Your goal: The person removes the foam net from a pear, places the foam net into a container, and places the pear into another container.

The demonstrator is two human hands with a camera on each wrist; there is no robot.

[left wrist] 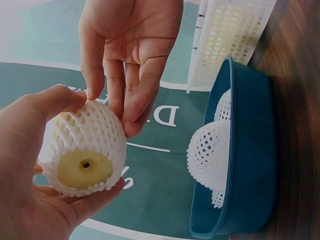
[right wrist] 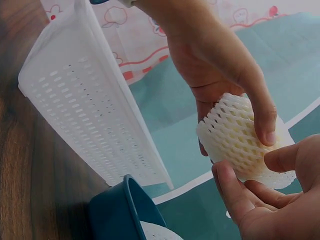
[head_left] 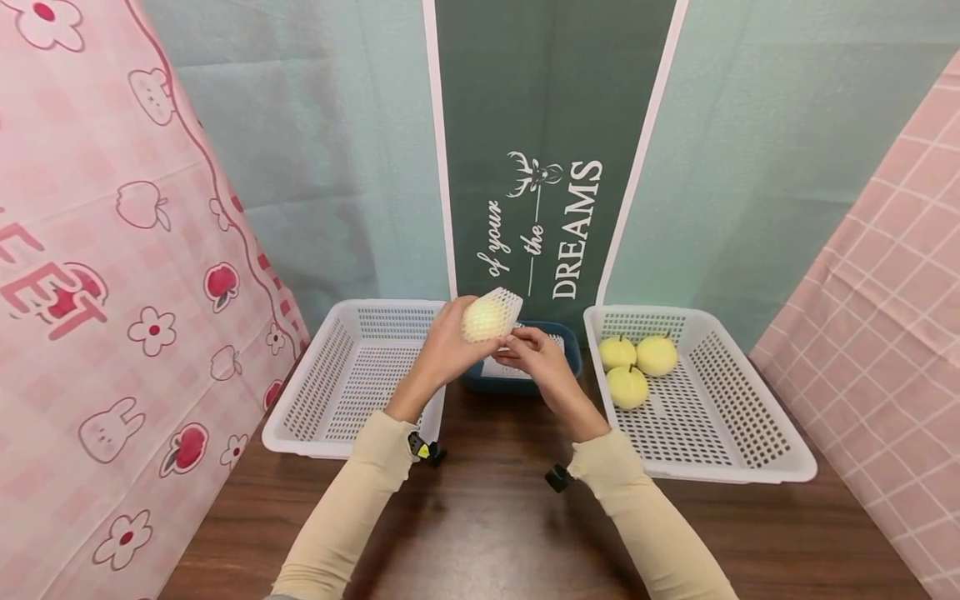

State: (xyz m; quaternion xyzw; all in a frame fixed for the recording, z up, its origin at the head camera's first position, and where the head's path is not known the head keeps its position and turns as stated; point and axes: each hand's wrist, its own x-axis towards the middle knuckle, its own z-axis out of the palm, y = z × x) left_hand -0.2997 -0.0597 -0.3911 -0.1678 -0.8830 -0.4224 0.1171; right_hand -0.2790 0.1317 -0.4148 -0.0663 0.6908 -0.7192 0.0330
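Note:
My left hand grips a yellow pear that sits inside a white foam net, thumb on one side and fingers beneath. At the bottom of the net the pear's blossom end shows in the left wrist view. The right hand pinches the net's other end between thumb and fingers. Both hands hold the pear in the air, above a dark blue basin. More white foam nets lie in that basin.
A white perforated basket stands to the left. Another white basket, to the right, holds three yellow pears. All stand on a dark wooden table. Printed cloths hang behind and at both sides.

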